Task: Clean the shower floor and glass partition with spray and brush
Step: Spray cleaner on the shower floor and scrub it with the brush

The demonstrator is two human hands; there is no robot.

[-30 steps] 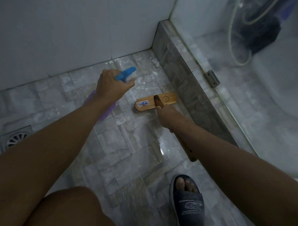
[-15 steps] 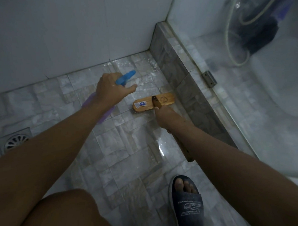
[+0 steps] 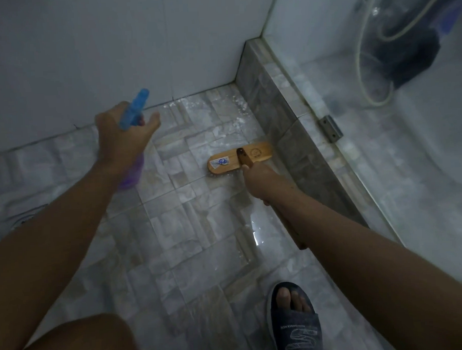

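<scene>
Shower floor (image 3: pixel 190 229): small rectangular stone-look tiles, pale grey/beige, laid in a basket-weave pattern. It is wet and glossy, w/ a bright reflection near the R forearm and white powdery residue toward the far corner. Wall (image 3: pixel 100 48) behind is plain, smooth, white. Glass partition (image 3: pixel 399 183) runs along the R side, hazy w/ smears; a hose (image 3: pixel 362 63) and dark shapes show blurred through it. The partition sits on a low tiled kerb (image 3: pixel 271 104), darker grey on its face.

Brush (image 3: pixel 240 160): flat oblong wooden head w/ rounded ends, sticker on its L half, round stamp on its R half. It lies bristles-down on the floor, its R end right at the kerb's foot. A flat wooden handle runs back from the head under the R forearm.

Spray bottle (image 3: pixel 136 112): blue plastic trigger top, translucent purple body, held above the floor, nozzle aimed at the wall-floor joint.

Slipper (image 3: pixel 295 328): dark, open-toe, on the wet tiles at bottom. Small metal bracket (image 3: pixel 331 128) clamps the glass base.

Grip: L hand (image 3: pixel 122 140) is wrapped round the bottle's neck, one finger stuck out straight beside the nozzle. R hand (image 3: pixel 262 181) is clenched tight round the handle, just behind the head.
</scene>
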